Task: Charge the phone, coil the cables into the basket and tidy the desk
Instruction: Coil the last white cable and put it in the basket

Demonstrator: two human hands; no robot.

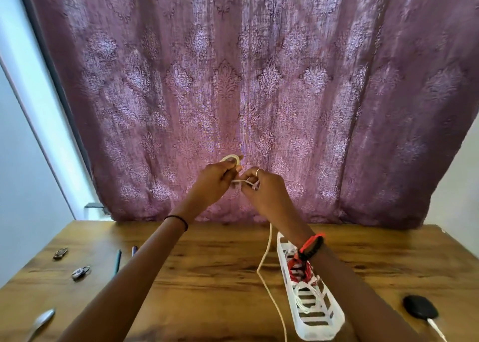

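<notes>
Head view, hands raised above the desk. The left hand (217, 179) and right hand (265, 189) were held close together just below the centre of the view, in front of the curtain (259, 87). The left pinched a small loop of the white cable (265, 257) between thumb and fingers, and the right had its fingers curled round the same cable just beside it. From the right hand the cable hung down toward 6 o'clock, met the wooden desk (207, 277), and ran off the lower edge. The white slatted basket (315, 323) lay on the desk at 5 o'clock, partly behind the right forearm, with its long axis running from far to near. It held a red bundle (298, 270) of indeterminate kind at its far end and white cord nearer. A black oval device (420, 313) with a white lead rested at 4 o'clock, well apart from the basket. At 8 o'clock lay two small metal clips (60, 253), two pens (118, 262) and, near the lower-left corner, a silvery spoon-like object (42, 321). The desk showed a warm brown grain with dark streaks, and its far edge met the hem of the curtain. The curtain was purple with a damask pattern, lit from behind, and filled the view from 10 to 2 o'clock. A pale wall (23, 173) stood at 9 o'clock. The left wrist wore a thin black band (178, 221), and the right wore red and black bracelets (312, 246).
</notes>
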